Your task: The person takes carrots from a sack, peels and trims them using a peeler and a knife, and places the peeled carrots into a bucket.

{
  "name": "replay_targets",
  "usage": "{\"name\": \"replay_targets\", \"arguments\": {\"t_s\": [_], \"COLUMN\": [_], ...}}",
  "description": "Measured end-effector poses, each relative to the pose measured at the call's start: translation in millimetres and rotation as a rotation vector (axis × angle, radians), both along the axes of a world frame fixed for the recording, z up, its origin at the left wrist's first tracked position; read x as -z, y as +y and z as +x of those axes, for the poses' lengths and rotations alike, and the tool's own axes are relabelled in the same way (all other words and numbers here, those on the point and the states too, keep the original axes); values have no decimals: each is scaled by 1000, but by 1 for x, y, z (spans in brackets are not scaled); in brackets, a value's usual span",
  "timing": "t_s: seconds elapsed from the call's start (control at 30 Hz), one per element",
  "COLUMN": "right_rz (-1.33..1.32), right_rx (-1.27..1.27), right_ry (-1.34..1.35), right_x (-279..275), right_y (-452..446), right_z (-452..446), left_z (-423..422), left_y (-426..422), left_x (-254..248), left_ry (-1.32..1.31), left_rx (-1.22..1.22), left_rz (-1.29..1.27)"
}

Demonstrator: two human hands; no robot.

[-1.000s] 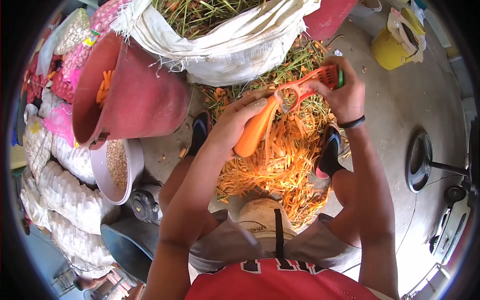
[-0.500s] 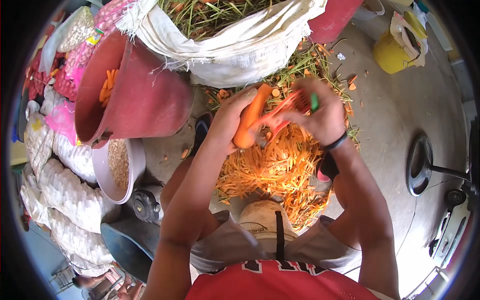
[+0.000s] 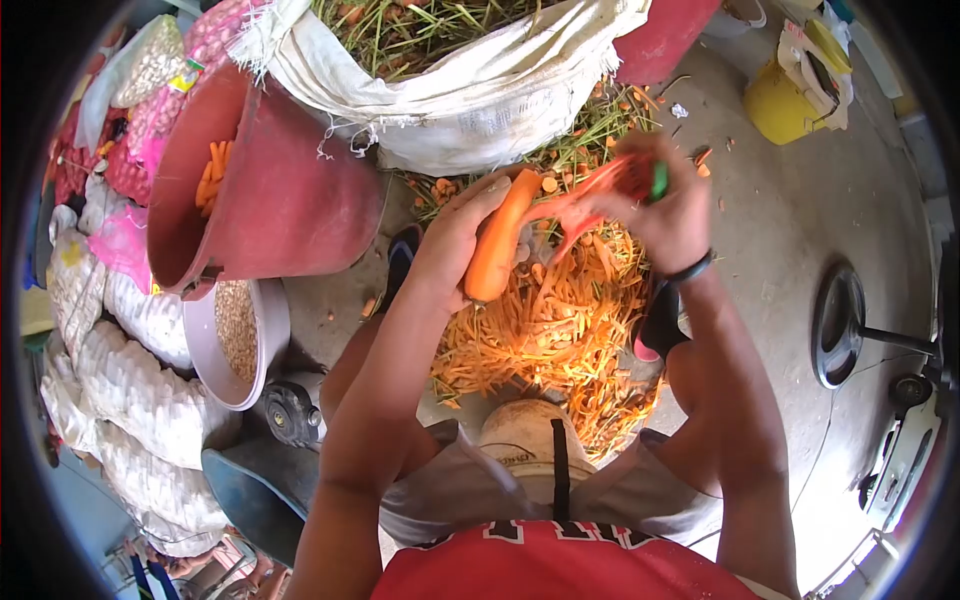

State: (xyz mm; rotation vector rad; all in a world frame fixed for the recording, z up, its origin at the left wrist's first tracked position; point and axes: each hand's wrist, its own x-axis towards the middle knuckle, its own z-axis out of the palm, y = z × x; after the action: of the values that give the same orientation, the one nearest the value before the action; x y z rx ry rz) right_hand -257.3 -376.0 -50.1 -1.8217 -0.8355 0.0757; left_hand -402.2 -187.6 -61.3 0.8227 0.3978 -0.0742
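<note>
A bright orange carrot (image 3: 497, 245), tilted and peeled-looking, rests in my left hand (image 3: 455, 228), whose fingers wrap round it from the left. My right hand (image 3: 672, 212) is closed on a red peeler (image 3: 590, 203) with a green part at its handle. Motion blurs the peeler, and its head is a little to the right of the carrot. Beneath both hands lies a wide heap of orange carrot peelings (image 3: 540, 335) on the floor.
A white sack (image 3: 470, 125) of green stalks stands ahead. To the left are a red tub (image 3: 290, 190) with carrots (image 3: 214, 178) and a pale basin (image 3: 276, 345) of beige pieces. A yellow bucket (image 3: 780, 105) stands far right, near a black round base (image 3: 838, 325).
My right hand has moved right with the peeler, away from the carrot. My left hand holds the carrot in nearly the same place.
</note>
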Motion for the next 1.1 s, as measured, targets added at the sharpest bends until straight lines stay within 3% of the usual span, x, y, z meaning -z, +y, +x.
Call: {"name": "replay_targets", "arguments": {"t_s": [0.07, 0.2, 0.33, 0.37, 0.47, 0.5, 0.53, 0.6, 0.73, 0.8, 0.93, 1.0, 1.1], "right_rz": [69, -43, -127, -108, 14, 36, -5, -14, -140, -169, -29, -31, -49], "right_rx": [-201, -139, 316, 298, 3, -134, -237, -192, 180, 314, -67, -179, -73], "right_ry": [-326, -343, -442, -273, -115, -174, -232, -331, -382, -368, -140, -368, -461], "right_x": [-3, 1, 8, 10, 2, -2, -12, -10, 6, 5, -3, -6, -2], "right_y": [13, 9, -6, -12, -2, 5, 10, 12, -2, -10, 1, 12, 10], "right_z": [-24, -12, 36, 38, 2, -14, -28, -29, 21, 38, -8, -29, -10], "left_z": [7, 7, -1, -1, 3, 10, 9, 7, 5, 3, 11, 11, 5], "left_y": [-13, -22, -13, -13, -4, -18, -18, -18, -20, -17, -20, -22, -22], "left_x": [-7, -8, -3, -3, 7, -12, -7, 5, -1, -1, 0, 2, -3], "left_ry": [47, 74, 79, 80, 45, 104, 82, 43, 111, 75, 84, 115, 124], "left_rx": [-102, -114, 0, 9, -8, -165, -143, -88, -15, -10, -153, -192, -51], "left_rz": [44, 73, 113, 113, 2, -18, -17, -22, 186, 156, 117, 131, 114]}}
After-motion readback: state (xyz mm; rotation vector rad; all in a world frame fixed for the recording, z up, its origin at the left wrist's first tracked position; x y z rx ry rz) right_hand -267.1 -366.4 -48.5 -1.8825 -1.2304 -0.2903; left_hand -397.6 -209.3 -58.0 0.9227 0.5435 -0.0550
